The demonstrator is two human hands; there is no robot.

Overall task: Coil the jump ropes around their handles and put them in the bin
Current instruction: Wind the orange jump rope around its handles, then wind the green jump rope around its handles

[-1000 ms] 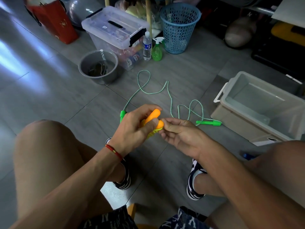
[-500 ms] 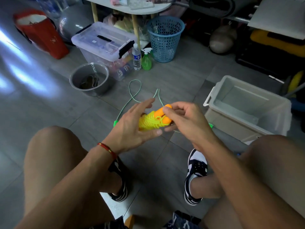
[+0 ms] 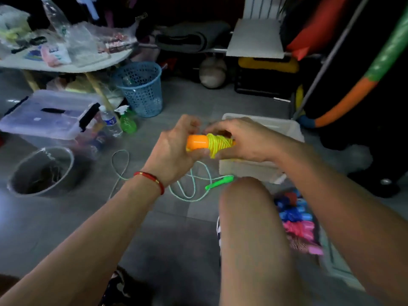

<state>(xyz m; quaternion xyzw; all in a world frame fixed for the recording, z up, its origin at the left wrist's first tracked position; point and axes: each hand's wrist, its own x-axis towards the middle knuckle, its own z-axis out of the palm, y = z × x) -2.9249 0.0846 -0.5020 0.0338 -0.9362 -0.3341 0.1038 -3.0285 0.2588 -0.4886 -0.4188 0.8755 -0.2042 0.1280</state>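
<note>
**Listener:** Two hands are in view, then. What do they hold?

**Describer:** Both hold one bundle at the centre of the scene. The left hand (image 3: 176, 146) curls its fingers and thumb around the bare orange handles (image 3: 197, 142), at the bundle's left end. The right hand (image 3: 240, 140) wraps over the right end, fingers bent around the yellow rope (image 3: 218, 143) wound tightly on those handles. Neither hand is open.

**Listener:** Which way does the bundle lie?

**Describer:** Its long axis runs left to right, roughly level, between the two palms. Both forearms reach forward from the near edge, wrists slightly bent inward. A red bracelet (image 3: 152, 181) circles the left wrist.

**Listener:** And where is the bin?

**Describer:** The pale plastic bin (image 3: 284, 129) sits on the floor just beyond and below the right hand, open side up. The right hand is the nearer one, so a short move forward and to the right would probably bring the bundle over it. The frame is blurred, so whether the rope's end is tucked cannot be told.

**Listener:** Is anything left to coil?

**Describer:** Yes. A green jump rope (image 3: 194, 184) lies loose on the grey floor below the hands, one green handle (image 3: 219, 183) pointing right, near the bin's near-left corner.
</note>
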